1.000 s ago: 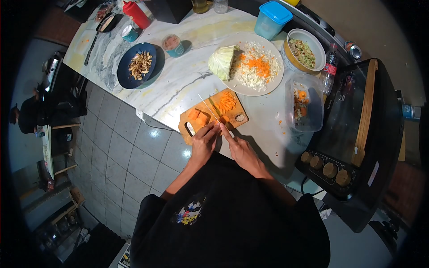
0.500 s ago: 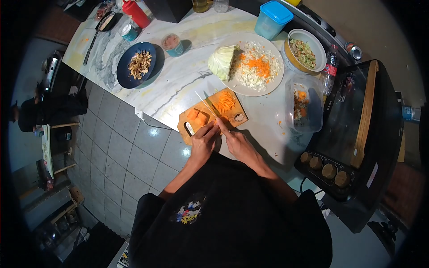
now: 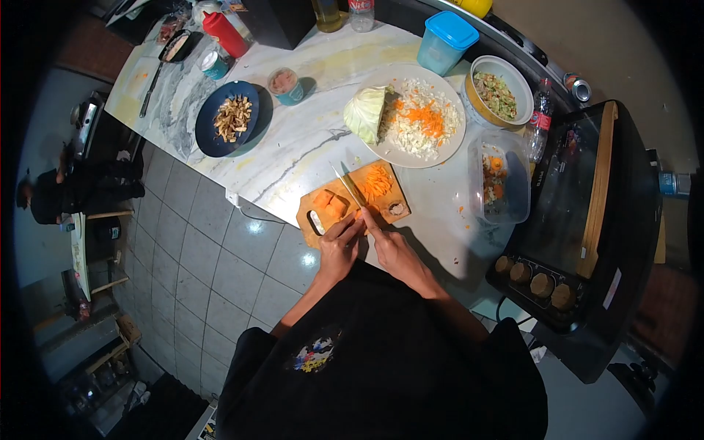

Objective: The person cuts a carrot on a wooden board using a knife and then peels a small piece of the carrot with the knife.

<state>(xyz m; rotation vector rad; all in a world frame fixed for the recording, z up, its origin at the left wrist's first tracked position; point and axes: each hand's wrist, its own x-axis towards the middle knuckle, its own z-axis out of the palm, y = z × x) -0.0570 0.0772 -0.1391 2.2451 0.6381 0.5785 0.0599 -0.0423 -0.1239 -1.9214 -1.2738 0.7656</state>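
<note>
My right hand (image 3: 396, 249) is closed around the handle of a knife (image 3: 349, 186), index finger stretched along it. The blade lies across a wooden cutting board (image 3: 400, 196), pointing away and to the left. Beside it my left hand (image 3: 339, 248) has its fingers bunched on a piece of carrot (image 3: 358, 215), mostly hidden beneath them. Thicker carrot chunks (image 3: 331, 206) sit left of the blade, near the board's handle hole. To its right is a pile of thin carrot strips (image 3: 378, 180).
Beyond the board stands a plate (image 3: 447, 150) with chopped cabbage, shredded carrot and a cabbage wedge (image 3: 364, 115). A plastic container (image 3: 513, 209), a bowl (image 3: 522, 67) and a toaster oven (image 3: 557, 198) stand right. A dark plate (image 3: 213, 143) lies left. Another person (image 3: 51, 194) is far left.
The camera view has shifted a little, so the counter appears lower. Both hands remain at the board, and the knife blade has moved slightly right, close to the carrot strips.
</note>
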